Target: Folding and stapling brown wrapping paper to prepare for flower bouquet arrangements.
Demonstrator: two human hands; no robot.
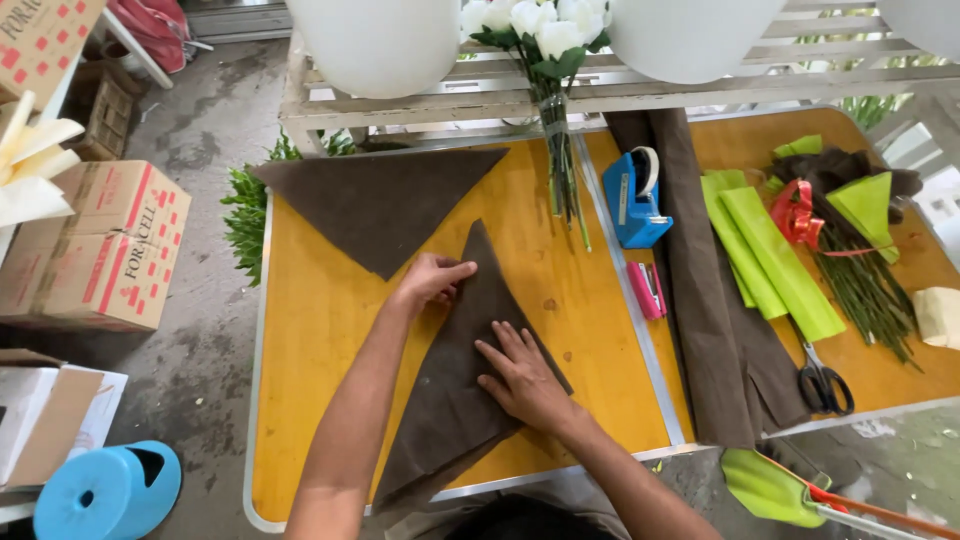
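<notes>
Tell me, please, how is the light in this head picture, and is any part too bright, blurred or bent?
In the head view the light is soft daylight, with only faint shadows under the left hand and right hand on the brown folded sheet; the white round shapes at the top edge are overexposed; the yellow table edges bow slightly, as from a wide lens; no clear motion blur.

I see a brown folded paper sheet, long narrow triangle, flat on the yellow table, tip pointing far, wide crumpled end hanging over the near edge.
</notes>
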